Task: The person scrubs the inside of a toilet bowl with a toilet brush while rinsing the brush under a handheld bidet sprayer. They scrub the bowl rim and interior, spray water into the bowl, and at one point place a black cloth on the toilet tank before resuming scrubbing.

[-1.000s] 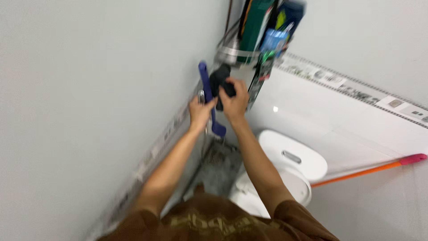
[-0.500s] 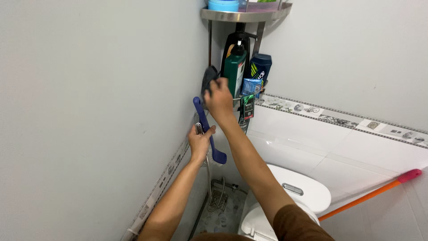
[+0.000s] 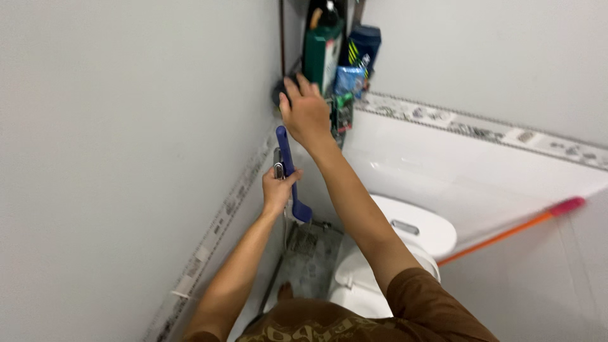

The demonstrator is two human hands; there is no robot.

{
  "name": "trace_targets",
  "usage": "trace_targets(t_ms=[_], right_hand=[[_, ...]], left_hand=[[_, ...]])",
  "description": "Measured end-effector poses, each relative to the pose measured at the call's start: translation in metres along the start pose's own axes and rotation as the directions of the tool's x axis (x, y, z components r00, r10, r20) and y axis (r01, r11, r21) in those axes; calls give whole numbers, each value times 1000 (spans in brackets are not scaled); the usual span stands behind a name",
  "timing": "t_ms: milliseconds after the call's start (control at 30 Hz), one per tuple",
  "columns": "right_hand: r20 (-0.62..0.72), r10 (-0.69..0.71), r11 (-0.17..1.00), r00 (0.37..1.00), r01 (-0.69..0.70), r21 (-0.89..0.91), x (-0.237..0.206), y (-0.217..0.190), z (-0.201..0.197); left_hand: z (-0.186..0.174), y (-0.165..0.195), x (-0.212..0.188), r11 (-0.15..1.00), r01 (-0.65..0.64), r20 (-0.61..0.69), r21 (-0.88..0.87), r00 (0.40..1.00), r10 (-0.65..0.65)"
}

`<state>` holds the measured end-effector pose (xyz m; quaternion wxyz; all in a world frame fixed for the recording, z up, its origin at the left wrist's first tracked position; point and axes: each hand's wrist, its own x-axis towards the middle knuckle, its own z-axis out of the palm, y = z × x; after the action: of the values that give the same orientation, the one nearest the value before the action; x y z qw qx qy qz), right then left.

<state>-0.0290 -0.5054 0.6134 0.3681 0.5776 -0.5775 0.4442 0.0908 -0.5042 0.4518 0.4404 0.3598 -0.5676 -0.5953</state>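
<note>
Standing over a white toilet [image 3: 405, 234] that is sitting below and to the right of both arms, the person is working at the corner where two pale walls are meeting. An orange broom handle [image 3: 506, 234] is leaning well off to the right of the right hand. Just above and right of that hand, a green bottle [image 3: 322, 54] and a dark blue bottle [image 3: 364, 44] are crowding a corner rack [image 3: 342, 114]. The right hand [image 3: 307, 114] is reaching up with fingers spread and partly curled, pressing against a small dark object [image 3: 280, 95] beside the rack; whether it is actually grasping it I cannot tell. The left hand [image 3: 277, 190] is sitting lower, closed in a fist around the blue-handled sprayer [image 3: 288, 171], which is standing nearly upright against the left wall, its blue tip poking out above and below the fist.

Judging by this, the step in hand is reaching for that dark object while steadying the sprayer. The next move is calling for a firm, clean grip without knocking the crowded bottles.
</note>
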Motion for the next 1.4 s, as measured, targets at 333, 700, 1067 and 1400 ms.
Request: trace_targets(t_ms=[333, 700, 1067, 1400], right_hand=[[652, 618, 463, 439, -874, 148, -146, 40, -159], [409, 911, 54, -56, -966, -252, -328, 61, -288], [742, 663, -521, -101, -774, 360, -477, 19, -409], [224, 801, -497, -555, -407, 766, -540, -47, -386]], left_hand=[[82, -59, -83, 934, 72, 369, 351, 906, -209], [172, -150, -206, 846, 9, 698, 533, 560, -446], [220, -248, -276, 612, -212, 646, 762, 203, -735], [263, -236, -285, 593, -129, 596, 795, -18, -803]])
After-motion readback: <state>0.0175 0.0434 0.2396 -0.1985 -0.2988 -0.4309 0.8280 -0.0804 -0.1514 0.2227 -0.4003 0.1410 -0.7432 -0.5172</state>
